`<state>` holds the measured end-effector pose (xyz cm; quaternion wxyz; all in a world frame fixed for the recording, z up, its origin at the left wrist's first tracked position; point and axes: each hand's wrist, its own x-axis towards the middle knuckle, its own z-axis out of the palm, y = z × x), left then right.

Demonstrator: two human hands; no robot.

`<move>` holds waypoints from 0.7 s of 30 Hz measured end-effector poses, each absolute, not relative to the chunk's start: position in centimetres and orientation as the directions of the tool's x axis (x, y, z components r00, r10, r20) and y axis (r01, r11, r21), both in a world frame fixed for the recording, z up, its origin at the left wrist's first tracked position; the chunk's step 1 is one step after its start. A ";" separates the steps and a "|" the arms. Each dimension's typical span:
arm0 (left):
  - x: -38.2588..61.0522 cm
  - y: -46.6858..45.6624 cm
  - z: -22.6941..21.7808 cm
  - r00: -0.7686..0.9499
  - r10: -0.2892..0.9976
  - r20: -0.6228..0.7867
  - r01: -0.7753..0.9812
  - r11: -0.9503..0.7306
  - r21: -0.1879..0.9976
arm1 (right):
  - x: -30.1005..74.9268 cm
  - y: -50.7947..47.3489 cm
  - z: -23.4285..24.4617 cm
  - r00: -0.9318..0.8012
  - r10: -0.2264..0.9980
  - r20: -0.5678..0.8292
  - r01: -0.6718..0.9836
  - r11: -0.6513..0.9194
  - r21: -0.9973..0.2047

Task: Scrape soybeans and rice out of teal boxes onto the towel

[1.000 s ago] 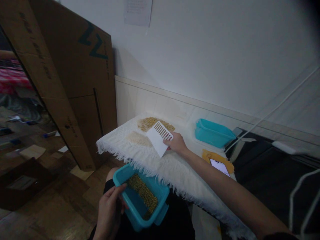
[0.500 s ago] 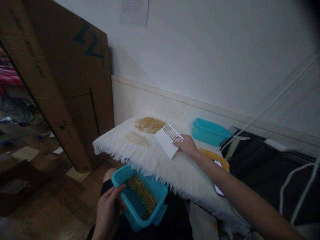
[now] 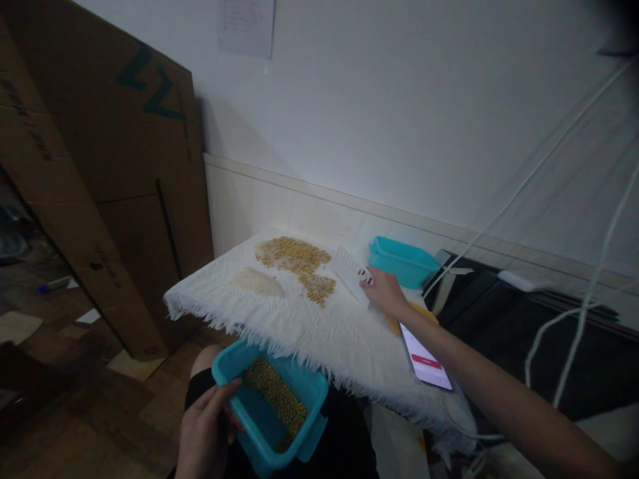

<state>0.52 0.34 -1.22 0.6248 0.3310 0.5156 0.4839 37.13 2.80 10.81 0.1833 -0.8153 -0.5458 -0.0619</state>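
- My left grip (image 3: 207, 414) pinches the near-left rim of a teal basin (image 3: 314, 389), thumb over the edge, fingers curled below it.
- That basin sits tilted over my lap, just below the fringe of a white cloth (image 3: 329, 336); greenish-yellow beans (image 3: 277, 394) lie in a band inside it.
- My right grip (image 3: 387, 291) is closed around one end of a white slotted plate (image 3: 350, 271), which I hold aslant above the cloth-covered worktop; whether its lower edge touches the cloth I cannot tell.
- Just left of the plate are a small patch of tan beans (image 3: 319, 288) and, joined to it, a wider spread of beans and pale grains (image 3: 293, 253).
- A heap of pale grains (image 3: 257, 282) lies nearer me, on the left.
- Beyond my right grip stands a second teal basin (image 3: 404, 263); a lit phone (image 3: 423, 359) lies beside my forearm.
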 end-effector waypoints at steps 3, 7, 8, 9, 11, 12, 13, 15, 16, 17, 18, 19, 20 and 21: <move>0.6 0.3 -1.3 -0.001 0.947 -0.320 -0.255 0.309 0.916 | 35.9 2.3 10.0 0.344 0.897 0.278 0.939 -0.323 -0.119; 0.7 0.3 -1.4 0.017 0.948 -0.317 -0.253 0.311 0.916 | 33.9 1.2 10.0 0.266 0.932 0.247 0.963 -0.270 -0.016; 0.7 0.3 -1.4 0.016 0.947 -0.320 -0.253 0.314 0.915 | 33.5 0.9 10.0 0.250 0.938 0.240 0.966 -0.258 0.001; 0.7 0.3 -1.3 0.012 0.946 -0.323 -0.251 0.316 0.915 | 33.1 0.6 10.0 0.239 0.942 0.234 0.968 -0.249 0.015; 0.7 0.3 -1.2 0.015 0.948 -0.319 -0.252 0.312 0.916 | 32.3 -0.2 10.0 0.213 0.950 0.230 0.974 -0.226 0.034; 0.7 0.2 -1.2 0.021 0.949 -0.316 -0.253 0.311 0.916 | 32.0 -0.6 9.9 0.199 0.952 0.232 0.977 -0.212 0.035; 0.8 0.2 -1.2 0.030 0.949 -0.314 -0.255 0.311 0.916 | 31.7 -1.0 9.9 0.186 0.954 0.236 0.980 -0.198 0.030; 0.9 0.1 -1.2 0.040 0.948 -0.317 -0.257 0.316 0.913 | 31.1 -1.8 9.8 0.172 0.954 0.246 0.984 -0.178 0.004; 0.9 0.1 -1.3 0.039 0.946 -0.321 -0.258 0.320 0.912 | 30.7 -2.1 9.8 0.172 0.953 0.251 0.985 -0.173 -0.015; 1.0 0.0 -1.3 0.038 0.945 -0.324 -0.256 0.323 0.911 | 30.4 -2.4 9.8 0.174 0.951 0.257 0.985 -0.170 -0.034; 1.1 0.0 -1.4 0.037 0.945 -0.324 -0.255 0.322 0.912 | 30.1 -2.8 9.7 0.176 0.947 0.269 0.984 -0.168 -0.051; 1.1 -0.1 -1.5 0.039 0.947 -0.320 -0.256 0.319 0.912 | 29.8 -3.1 9.6 0.175 0.942 0.288 0.984 -0.163 -0.065; 1.2 -0.1 -1.6 0.042 0.948 -0.317 -0.259 0.316 0.913 | 29.5 -3.3 9.3 0.173 0.934 0.313 0.985 -0.155 -0.080; 1.2 -0.1 -1.7 0.049 0.947 -0.316 -0.263 0.317 0.911 | 29.3 -3.6 9.1 0.172 0.922 0.348 0.984 -0.146 -0.098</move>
